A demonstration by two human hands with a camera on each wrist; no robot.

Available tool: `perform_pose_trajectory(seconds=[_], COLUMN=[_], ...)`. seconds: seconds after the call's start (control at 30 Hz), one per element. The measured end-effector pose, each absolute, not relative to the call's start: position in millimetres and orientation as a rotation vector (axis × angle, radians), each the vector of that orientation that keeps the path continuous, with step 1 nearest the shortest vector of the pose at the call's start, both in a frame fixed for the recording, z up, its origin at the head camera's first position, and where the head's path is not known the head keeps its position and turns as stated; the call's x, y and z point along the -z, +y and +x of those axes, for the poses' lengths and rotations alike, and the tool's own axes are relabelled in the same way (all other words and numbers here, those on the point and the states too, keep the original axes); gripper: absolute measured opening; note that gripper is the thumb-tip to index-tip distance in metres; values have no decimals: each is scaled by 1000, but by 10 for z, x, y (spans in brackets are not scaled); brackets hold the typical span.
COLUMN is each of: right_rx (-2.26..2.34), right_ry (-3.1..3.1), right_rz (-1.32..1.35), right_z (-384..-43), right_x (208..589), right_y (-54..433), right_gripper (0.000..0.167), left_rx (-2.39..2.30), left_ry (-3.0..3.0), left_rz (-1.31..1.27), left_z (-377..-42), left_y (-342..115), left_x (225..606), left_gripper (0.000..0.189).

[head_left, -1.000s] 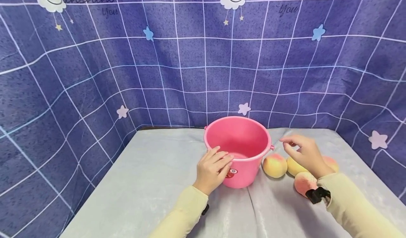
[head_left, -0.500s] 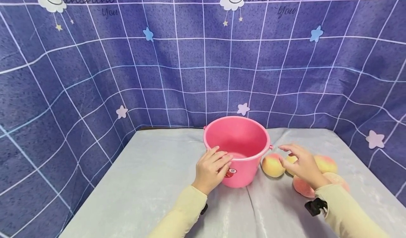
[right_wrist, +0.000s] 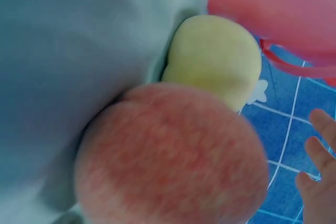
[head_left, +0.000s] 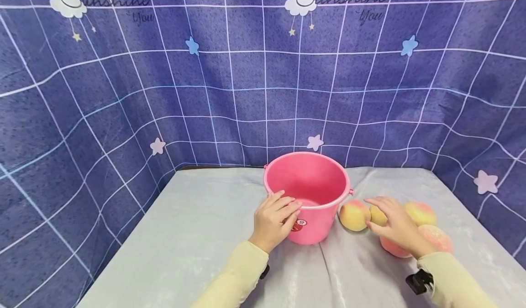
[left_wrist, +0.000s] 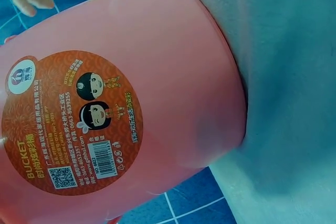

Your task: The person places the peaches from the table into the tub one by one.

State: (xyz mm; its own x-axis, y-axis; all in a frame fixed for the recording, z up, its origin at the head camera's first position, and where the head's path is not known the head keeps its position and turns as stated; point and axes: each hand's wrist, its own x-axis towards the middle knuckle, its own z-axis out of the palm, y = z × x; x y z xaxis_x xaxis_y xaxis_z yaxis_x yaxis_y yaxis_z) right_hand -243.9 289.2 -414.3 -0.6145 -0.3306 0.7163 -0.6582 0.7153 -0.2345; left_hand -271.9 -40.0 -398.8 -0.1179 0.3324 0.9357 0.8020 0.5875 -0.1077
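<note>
A pink bucket (head_left: pixel 310 228) with a round red label stands upright on the cloth-covered table. My left hand (head_left: pixel 273 219) grips its front-left rim, fingers bent over the edge; in the left wrist view the bucket's label (left_wrist: pixel 73 124) fills much of the frame. Right of it hovers my right hand (head_left: pixel 396 223), thumb and fingers spread above a small yellow fruit (head_left: pixel 377 214), partly hidden by the hand. A yellow-pink peach (head_left: pixel 354 215) lies beside the bucket. The right wrist view has a reddish peach (right_wrist: pixel 173 156) up close and the hand's fingertips (right_wrist: pixel 317 153) at the right edge.
Behind the right hand lies another yellow-pink peach (head_left: pixel 421 213); a pale pink peach (head_left: pixel 437 238) and a redder one (head_left: pixel 393 246) lie nearer the wrist. Grey cloth (head_left: pixel 185 235) covers the table. A blue checked curtain (head_left: pixel 230 93) hangs behind and at the sides.
My right hand has lowered toward the small yellow fruit, its thumb and fingers spreading apart. The left hand and the bucket stay in place.
</note>
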Motion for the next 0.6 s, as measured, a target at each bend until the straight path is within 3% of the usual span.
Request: perform_pose_trajectory(seconds=[0.3, 0.6], right_rx=[-589, -578], right_ry=[-2298, -2424], right_rz=[716, 582], right_z=[-2356, -2270], right_x=[4280, 4389], right_y=[3076, 3103], right_gripper=[53, 48], left_rx=[527, 474], left_ry=[-1692, -1652], left_rz=[-932, -899], left_z=[-2712, -2712], left_y=[-374, -355], left_x=[3997, 4019], left_gripper=[17, 34])
